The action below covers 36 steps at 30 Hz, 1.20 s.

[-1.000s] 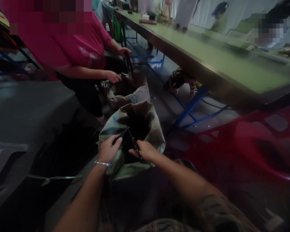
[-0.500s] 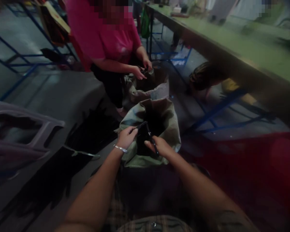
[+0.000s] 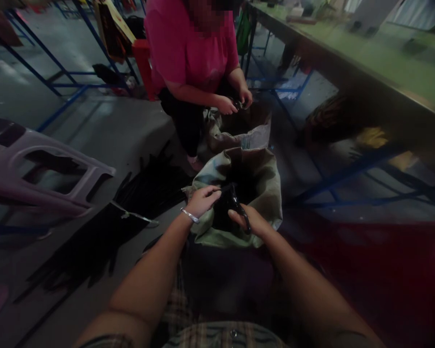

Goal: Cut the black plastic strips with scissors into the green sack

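My left hand (image 3: 202, 202) wears a silver bangle and pinches a thin black strip (image 3: 227, 188) over the mouth of a sack. In my right hand (image 3: 254, 221) is a pair of black-handled scissors (image 3: 237, 200), its blades up against the strip's far end. Whether the blades are parted is too dark to tell. Below both hands gapes the pale woven sack (image 3: 272, 186), its rim folded outward and its inside nearly black. On the floor to the left lies a bundle of long black strips (image 3: 90, 237), bound with a pale tie (image 3: 136, 217).
Facing me, a person in a pink shirt (image 3: 203, 58) works with both hands over a second sack (image 3: 252, 137). A mauve plastic stool (image 3: 68, 188) lies at left. To the right runs a long green-topped table (image 3: 366, 63) on blue legs (image 3: 348, 166).
The view has swung left, so everything sits further right in the picture. Both hands keep their grip on the strip and scissors over the sack.
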### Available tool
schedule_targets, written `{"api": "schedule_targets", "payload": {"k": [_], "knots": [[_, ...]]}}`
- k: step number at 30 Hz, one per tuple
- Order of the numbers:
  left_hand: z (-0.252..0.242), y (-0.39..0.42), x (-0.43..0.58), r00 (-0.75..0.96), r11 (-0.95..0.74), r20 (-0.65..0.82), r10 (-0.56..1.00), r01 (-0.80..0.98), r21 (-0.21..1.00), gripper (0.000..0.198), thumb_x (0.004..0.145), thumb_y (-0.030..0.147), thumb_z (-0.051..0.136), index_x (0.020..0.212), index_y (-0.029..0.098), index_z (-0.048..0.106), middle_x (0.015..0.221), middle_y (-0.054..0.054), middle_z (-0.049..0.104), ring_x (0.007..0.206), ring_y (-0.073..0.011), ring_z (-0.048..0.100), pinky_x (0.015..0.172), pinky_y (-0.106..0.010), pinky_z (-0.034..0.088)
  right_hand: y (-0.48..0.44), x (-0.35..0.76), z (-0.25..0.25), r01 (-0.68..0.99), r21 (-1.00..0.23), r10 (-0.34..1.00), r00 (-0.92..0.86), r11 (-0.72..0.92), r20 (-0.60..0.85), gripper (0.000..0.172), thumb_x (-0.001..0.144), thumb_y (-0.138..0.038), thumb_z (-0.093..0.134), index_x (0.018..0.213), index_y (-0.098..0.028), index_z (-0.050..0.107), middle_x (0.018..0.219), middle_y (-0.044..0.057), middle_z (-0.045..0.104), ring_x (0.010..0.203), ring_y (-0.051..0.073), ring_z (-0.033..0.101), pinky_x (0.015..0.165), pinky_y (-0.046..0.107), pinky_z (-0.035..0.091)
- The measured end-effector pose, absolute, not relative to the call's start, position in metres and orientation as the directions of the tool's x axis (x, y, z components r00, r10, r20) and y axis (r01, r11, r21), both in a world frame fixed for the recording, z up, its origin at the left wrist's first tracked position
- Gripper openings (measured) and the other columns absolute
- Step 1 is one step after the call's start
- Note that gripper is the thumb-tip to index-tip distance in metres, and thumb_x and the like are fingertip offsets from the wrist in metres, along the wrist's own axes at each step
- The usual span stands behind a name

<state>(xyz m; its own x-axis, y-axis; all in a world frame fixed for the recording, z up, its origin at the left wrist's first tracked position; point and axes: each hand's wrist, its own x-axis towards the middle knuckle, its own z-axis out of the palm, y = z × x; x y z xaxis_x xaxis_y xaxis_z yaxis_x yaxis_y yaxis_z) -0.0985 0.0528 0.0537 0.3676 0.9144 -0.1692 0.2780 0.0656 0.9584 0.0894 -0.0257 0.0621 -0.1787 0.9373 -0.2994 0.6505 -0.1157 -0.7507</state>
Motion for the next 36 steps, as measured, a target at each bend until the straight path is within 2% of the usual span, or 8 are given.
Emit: {"api": "schedule_targets", "payload": {"k": [6, 11, 15, 20, 29, 36], "knots": [[0.053, 0.053, -0.102, 0.390, 0.018, -0.166, 0.906, 0.356, 0.934, 0.036, 0.075, 0.045, 0.053, 0.090, 0.014, 0.065, 0.057, 0.000, 0.055, 0.043, -0.0080, 0.044, 0.042, -0.020, 0.033, -0.026, 0.090, 0.056, 0.639, -0.758, 0.939, -0.171, -0.126, -0.300, 0.047, 0.083, -0.057, 0.038, 0.077, -0.014, 0.057, 0.072, 0.003, 0.060, 0.064, 0.012, 0.052, 0.059, 0.021, 0.039], [0.057, 0.051, -0.100, 0.393, -0.111, -0.091, 0.915, 0.462, 0.880, 0.040, 0.075, 0.047, 0.052, 0.097, 0.017, 0.066, 0.071, -0.002, 0.064, 0.054, -0.0117, 0.051, 0.051, -0.022, 0.038, -0.028, 0.083, 0.050, 0.622, -0.757, 0.926, -0.133, -0.199, -0.353, 0.038, 0.085, -0.047, 0.040, 0.075, -0.015, 0.056, 0.069, 0.003, 0.061, 0.060, 0.011, 0.053, 0.057, 0.020, 0.040], [0.052, 0.052, -0.099, 0.409, -0.220, -0.039, 0.912, 0.566, 0.794, 0.036, 0.076, 0.045, 0.050, 0.092, 0.019, 0.068, 0.075, -0.003, 0.066, 0.066, -0.0156, 0.056, 0.058, -0.023, 0.039, -0.034, 0.072, 0.048, 0.612, -0.761, 0.925, -0.122, -0.215, -0.359, 0.032, 0.085, -0.041, 0.041, 0.073, -0.015, 0.056, 0.066, 0.002, 0.061, 0.058, 0.010, 0.053, 0.055, 0.020, 0.040], [0.044, 0.055, -0.099, 0.478, -0.262, -0.089, 0.874, 0.616, 0.743, 0.036, 0.079, 0.044, 0.045, 0.091, 0.018, 0.067, 0.074, -0.003, 0.066, 0.066, -0.0156, 0.056, 0.060, -0.024, 0.039, -0.040, 0.059, 0.050, 0.543, -0.758, 0.880, -0.068, -0.363, -0.470, 0.028, 0.085, -0.032, 0.040, 0.068, -0.015, 0.054, 0.060, 0.001, 0.059, 0.052, 0.009, 0.053, 0.052, 0.017, 0.039], [0.033, 0.053, -0.093, 0.517, -0.263, -0.191, 0.834, 0.678, 0.686, 0.037, 0.080, 0.044, 0.043, 0.089, 0.017, 0.066, 0.083, -0.004, 0.066, 0.075, -0.0161, 0.057, 0.065, -0.024, 0.039, -0.051, 0.054, 0.038, 0.471, -0.773, 0.880, 0.015, -0.425, -0.475, 0.028, 0.081, -0.027, 0.044, 0.056, -0.015, 0.049, 0.052, 0.000, 0.055, 0.054, 0.009, 0.050, 0.050, 0.016, 0.036], [0.029, 0.048, -0.087, 0.544, -0.273, -0.270, 0.794, 0.717, 0.642, 0.034, 0.081, 0.040, 0.042, 0.088, 0.017, 0.066, 0.087, -0.006, 0.067, 0.079, -0.0172, 0.058, 0.068, -0.024, 0.039, -0.060, 0.054, 0.022, 0.419, -0.751, 0.831, 0.016, -0.511, -0.556, 0.032, 0.082, -0.028, 0.042, 0.053, -0.015, 0.047, 0.045, -0.002, 0.048, 0.044, 0.008, 0.048, 0.046, 0.017, 0.035]]}}
